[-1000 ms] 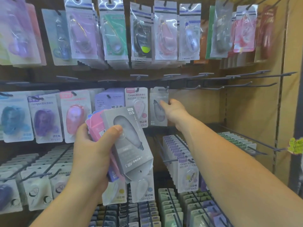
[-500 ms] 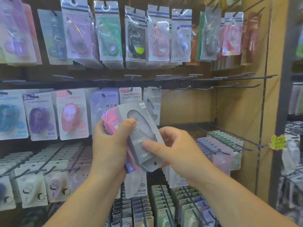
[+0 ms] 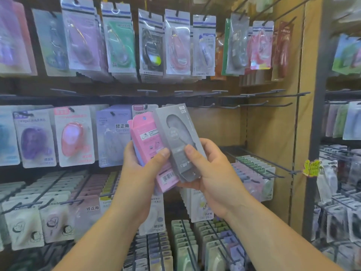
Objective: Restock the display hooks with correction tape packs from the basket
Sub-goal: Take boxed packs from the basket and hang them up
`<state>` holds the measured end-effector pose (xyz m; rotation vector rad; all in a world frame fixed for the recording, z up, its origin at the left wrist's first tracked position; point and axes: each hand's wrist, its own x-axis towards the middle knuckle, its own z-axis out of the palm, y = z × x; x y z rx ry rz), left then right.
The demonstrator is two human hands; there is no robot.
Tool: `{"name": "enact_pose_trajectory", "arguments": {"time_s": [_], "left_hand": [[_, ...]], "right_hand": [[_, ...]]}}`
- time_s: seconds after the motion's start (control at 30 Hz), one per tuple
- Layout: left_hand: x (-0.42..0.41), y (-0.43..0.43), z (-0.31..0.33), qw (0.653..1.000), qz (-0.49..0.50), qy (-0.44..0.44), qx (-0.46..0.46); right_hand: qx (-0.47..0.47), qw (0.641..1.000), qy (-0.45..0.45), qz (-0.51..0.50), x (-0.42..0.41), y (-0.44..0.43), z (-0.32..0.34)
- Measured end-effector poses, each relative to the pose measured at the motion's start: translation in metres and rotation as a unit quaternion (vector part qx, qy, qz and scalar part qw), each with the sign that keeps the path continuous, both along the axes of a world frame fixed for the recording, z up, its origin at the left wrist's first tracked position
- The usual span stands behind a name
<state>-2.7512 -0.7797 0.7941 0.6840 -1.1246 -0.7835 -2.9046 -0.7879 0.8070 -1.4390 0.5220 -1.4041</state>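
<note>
Two grips: left hand (image 3: 143, 174) clasps pink pack (image 3: 145, 134); right hand (image 3: 214, 173), seemingly, grey pack (image 3: 178, 128).

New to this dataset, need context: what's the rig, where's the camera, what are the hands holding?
No robot: these are a person's two bare hands. The picture comes from a wide-angle camera on the person's head, looking forward and down. The left hand grips a small stack with a pink pack showing; the right hand grips the grey pack at its front. Behind, correction tape packs hang on a shop wall; several hooks at middle right are bare.
</note>
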Motion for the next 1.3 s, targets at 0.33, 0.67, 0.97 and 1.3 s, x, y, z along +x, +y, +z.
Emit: {"name": "enact_pose_trajectory", "arguments": {"time_s": [0.33, 0.67, 0.97, 1.3], "left_hand": [[0.031, -0.003, -0.006, 0.994, 0.099, 0.04, 0.01], [0.037, -0.003, -0.008, 0.995, 0.103, 0.007, -0.007], [0.044, 0.003, -0.008, 0.994, 0.106, -0.002, -0.011], [0.051, 0.006, -0.013, 0.996, 0.092, -0.009, -0.008]], "right_hand": [[-0.025, 0.981, 0.145, -0.124, -0.067, -0.043, 0.035], [-0.108, 0.985, 0.099, -0.087, -0.027, -0.074, 0.069], [-0.123, 0.977, 0.066, -0.161, 0.015, -0.095, 0.078], [-0.099, 0.978, 0.059, -0.175, 0.022, -0.111, 0.07]]}}
